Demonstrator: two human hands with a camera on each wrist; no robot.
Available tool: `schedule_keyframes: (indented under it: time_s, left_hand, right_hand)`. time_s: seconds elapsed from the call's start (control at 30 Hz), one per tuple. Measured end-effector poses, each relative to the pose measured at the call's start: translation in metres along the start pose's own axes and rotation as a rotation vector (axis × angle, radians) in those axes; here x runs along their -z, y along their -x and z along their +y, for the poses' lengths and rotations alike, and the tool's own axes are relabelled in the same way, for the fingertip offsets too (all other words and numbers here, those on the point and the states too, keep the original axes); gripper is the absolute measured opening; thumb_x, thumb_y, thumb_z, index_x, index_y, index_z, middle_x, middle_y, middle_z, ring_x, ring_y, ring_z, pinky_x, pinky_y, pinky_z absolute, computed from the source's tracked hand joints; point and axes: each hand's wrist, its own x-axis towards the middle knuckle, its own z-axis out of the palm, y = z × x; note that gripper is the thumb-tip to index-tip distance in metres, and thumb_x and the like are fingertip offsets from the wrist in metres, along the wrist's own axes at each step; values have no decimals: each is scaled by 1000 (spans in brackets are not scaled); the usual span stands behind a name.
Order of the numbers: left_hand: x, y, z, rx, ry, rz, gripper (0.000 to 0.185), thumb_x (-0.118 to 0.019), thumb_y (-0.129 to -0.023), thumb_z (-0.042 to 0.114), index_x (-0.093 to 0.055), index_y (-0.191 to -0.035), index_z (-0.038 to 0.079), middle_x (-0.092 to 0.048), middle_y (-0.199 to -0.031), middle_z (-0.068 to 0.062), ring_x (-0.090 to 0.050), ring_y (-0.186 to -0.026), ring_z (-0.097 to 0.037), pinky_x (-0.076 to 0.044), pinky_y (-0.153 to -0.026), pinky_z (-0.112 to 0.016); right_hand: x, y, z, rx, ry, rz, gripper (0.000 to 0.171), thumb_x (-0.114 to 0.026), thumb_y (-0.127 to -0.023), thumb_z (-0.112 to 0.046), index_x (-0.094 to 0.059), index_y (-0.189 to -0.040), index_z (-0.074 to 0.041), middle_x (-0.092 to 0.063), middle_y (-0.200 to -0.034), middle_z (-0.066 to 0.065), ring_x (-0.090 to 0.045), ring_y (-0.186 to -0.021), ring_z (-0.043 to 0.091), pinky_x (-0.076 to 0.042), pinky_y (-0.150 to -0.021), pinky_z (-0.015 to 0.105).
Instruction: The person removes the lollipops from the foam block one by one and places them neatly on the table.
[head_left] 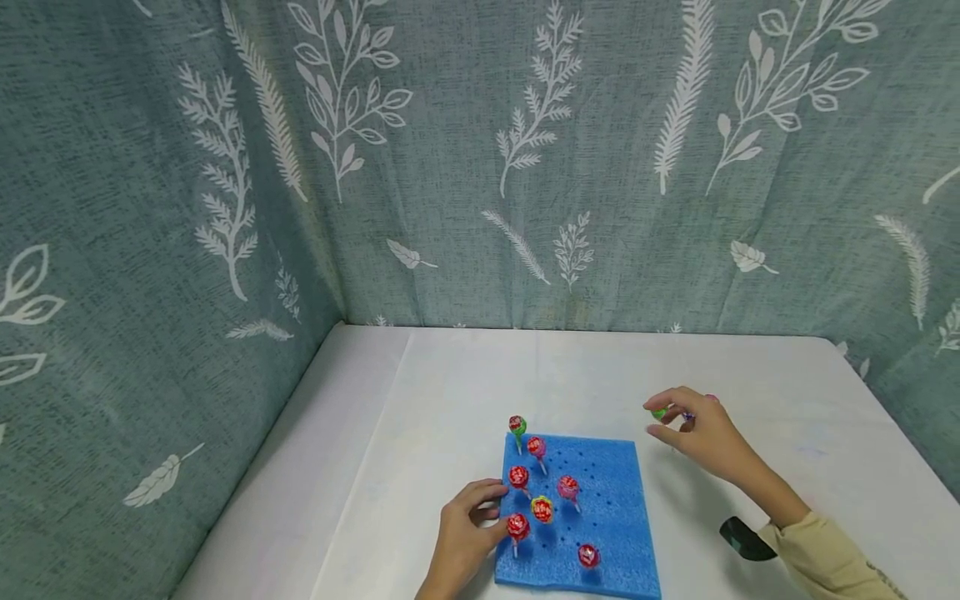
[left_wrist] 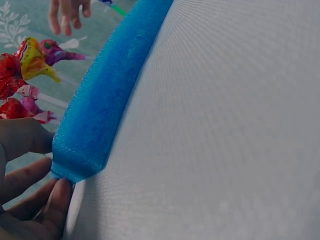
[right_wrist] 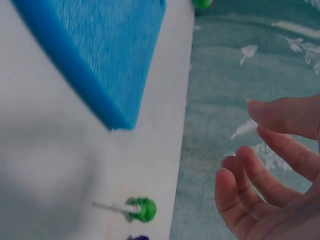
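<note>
While I look down from near to far, this is what I find.

Left hand: my left hand rests at the near left edge of the square blue foam block with small holes; the thumb and fingers lie against its corner, loosely curved, more steadying than squeezing.

Foam block: it lies flat on the white table. I judge it soft and very light, so it can slide.

Standing sweets: several red-wrapped lollipops on thin white sticks stand in the holes.

Right hand: my right hand hovers right of the block, fingers relaxed, holding nothing.

Green lollipop: the small green-wrapped lollipop with white stick lies on the table by my fingertips. It seems light and perhaps brittle; better to take it by the stick.
</note>
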Motion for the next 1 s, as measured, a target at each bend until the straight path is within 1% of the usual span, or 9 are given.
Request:
schedule_keyframes:
  time_s: [0.23, 0.3, 0.43, 0.6, 0.8, 1.0]
  left_hand:
    - [0, 0, 1, 3, -12, -1, 35, -77, -73, -1, -68, -106, 5, -59, -119, -9, -61, -98, -20, -53, -81, -24]
    - [-1, 0, 1, 3, -19, -1, 35, -77, -73, -1, -68, -107, 5, -59, -119, -9, -61, -98, -21, -53, -81, -24]
    - [0, -1, 1, -2, -27, 2, 35, -77, -73, -1, -68, -106, 4, -59, -119, -10, -62, -97, -21, -53, -81, -23]
    - [1, -1, 0, -4, -25, -1, 35, -76, -73, -2, -68, -106, 4, -59, -118, -10, -62, -97, -21, -53, -80, -22]
    - [2, -1, -1, -10, -22, -4, 35, -77, -72, -1, -68, -106, 4, -59, -118, -11, -62, -97, -21, -53, -80, -23]
    - [1, -1, -2, -12, -16, -5, 35, -76, -72, -2, -69, -106, 4, -59, -118, -10, -62, -97, -21, -53, -80, -22]
  right_hand:
    - [-11, 5, -9, 9, -88, -56, 23, -75, -80, -10, -66, -100, -14, -64, -97, 3, -61, -82, 20, -52, -61, 25]
    - [-15, 6, -11, 17, -93, -72, 23, -75, -80, -11, -66, -101, -15, -64, -96, 0, -61, -82, 21, -52, -62, 25]
    - [-21, 6, -15, 24, -98, -102, 25, -76, -79, -13, -65, -102, -16, -64, -97, 1, -61, -84, 23, -52, -63, 26]
    - [-28, 8, -20, 23, -104, -129, 24, -75, -80, -13, -65, -102, -13, -64, -98, 6, -61, -85, 26, -53, -64, 25]
    - [-37, 11, -25, 59, -129, -147, 26, -75, -81, -13, -64, -104, -10, -64, -100, 8, -61, -85, 24, -52, -62, 24]
    - [-44, 12, -30, 49, -163, -184, 27, -74, -81, -13, -63, -105, -7, -63, -102, 11, -60, -87, 27, -53, -65, 25]
